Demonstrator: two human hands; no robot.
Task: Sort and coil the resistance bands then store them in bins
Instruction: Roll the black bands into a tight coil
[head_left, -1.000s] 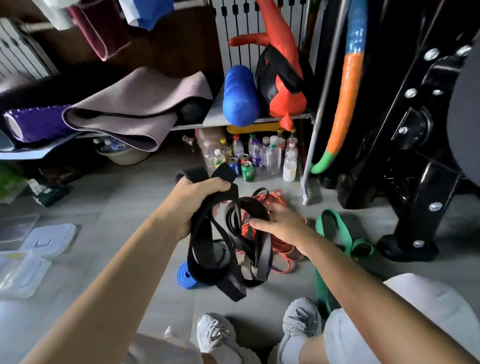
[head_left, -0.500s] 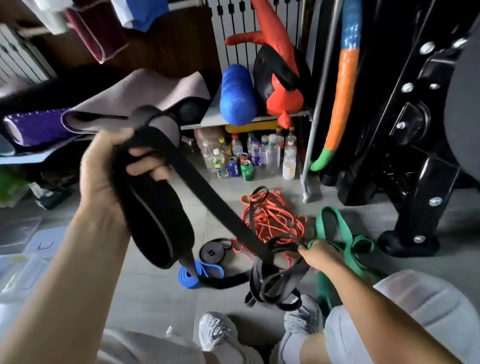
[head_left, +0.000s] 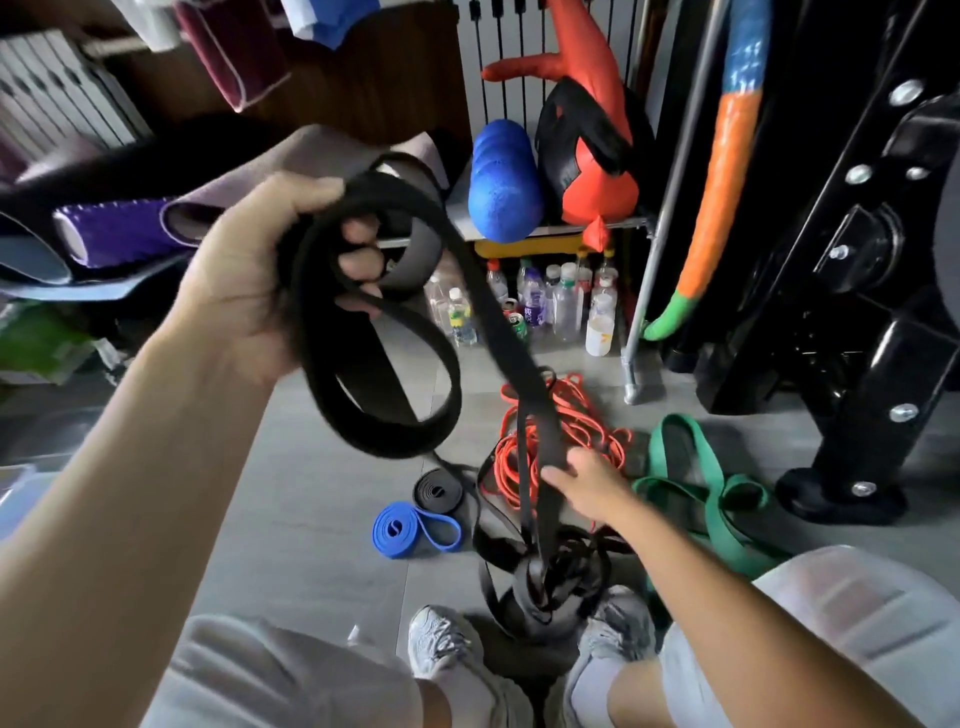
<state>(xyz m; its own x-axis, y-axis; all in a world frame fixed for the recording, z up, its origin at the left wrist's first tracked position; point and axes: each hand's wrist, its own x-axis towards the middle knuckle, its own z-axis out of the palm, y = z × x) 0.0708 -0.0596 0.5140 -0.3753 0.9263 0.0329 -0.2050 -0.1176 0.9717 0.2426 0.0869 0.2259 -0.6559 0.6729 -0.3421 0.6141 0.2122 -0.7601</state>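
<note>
My left hand is raised and grips several loops of a wide black resistance band. One strand runs down to my right hand, which pinches it low above the floor. Below that hand the band ends in a black tangle between my shoes. On the floor lie a coiled blue band, a small coiled black band, a loose orange band pile and a wide green band.
A shelf behind holds a blue foam roller and rolled mats; bottles and cans stand under it. A black machine frame fills the right. Clear plastic bins sit at the far left edge.
My left hand lifted the black coil up from knee height and holds it higher and nearer. My right hand dropped toward the floor and slid along the strand, which now hangs stretched between both hands.
</note>
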